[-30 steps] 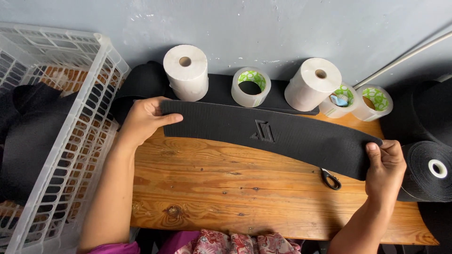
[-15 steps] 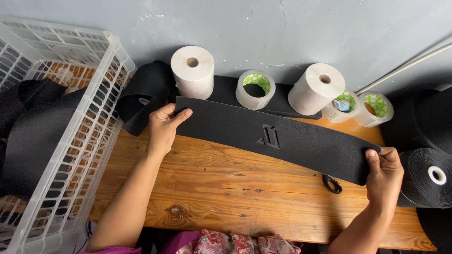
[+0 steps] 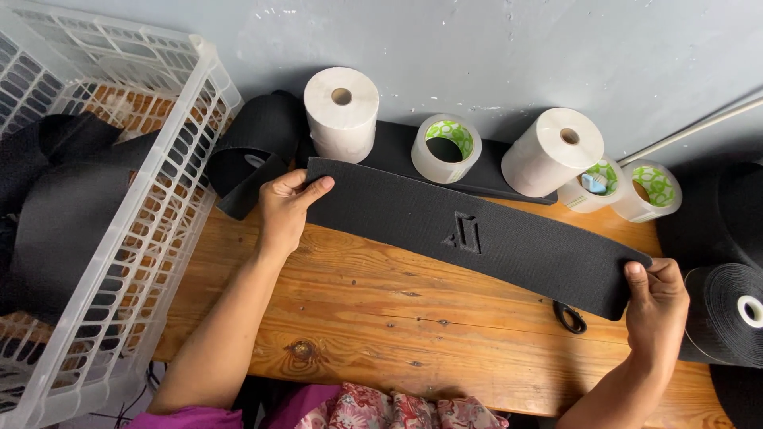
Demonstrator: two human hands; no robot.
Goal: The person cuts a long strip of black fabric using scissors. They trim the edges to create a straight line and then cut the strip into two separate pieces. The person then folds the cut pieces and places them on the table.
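1. A white plastic basket (image 3: pixel 171 199) stood at the far left, partly over the edge of the wooden tabletop (image 3: pixel 381 318), with dark fabric pieces (image 3: pixel 56 222) lying inside it.
2. The left hand (image 3: pixel 284 208) lay just right of the basket's wall, gripping the left end of the long black strap (image 3: pixel 469 234), thumb on top and fingers curled under the edge.
3. The strap's long axis ran left to right across the tabletop, sloping from upper left to lower right in the head view, and it spanned the whole gap between the two hands. A raised rectangular patch (image 3: pixel 465 233) sat near its middle.
4. Behind the strap, against the grey wall, stood a white paper roll (image 3: pixel 342 111), a tape ring (image 3: pixel 445 147), a second white roll (image 3: pixel 552 151) and two smaller tape rings (image 3: pixel 624 187).
5. A small black loop, perhaps a scissor handle (image 3: pixel 569 318), showed just below the strap's right end.
6. The right hand (image 3: pixel 656 306) pinched the strap's right end between thumb and fingers, so each hand held its own end and neither was nearer the middle.
7. A black webbing roll (image 3: pixel 727 314) lay beside the right hand.
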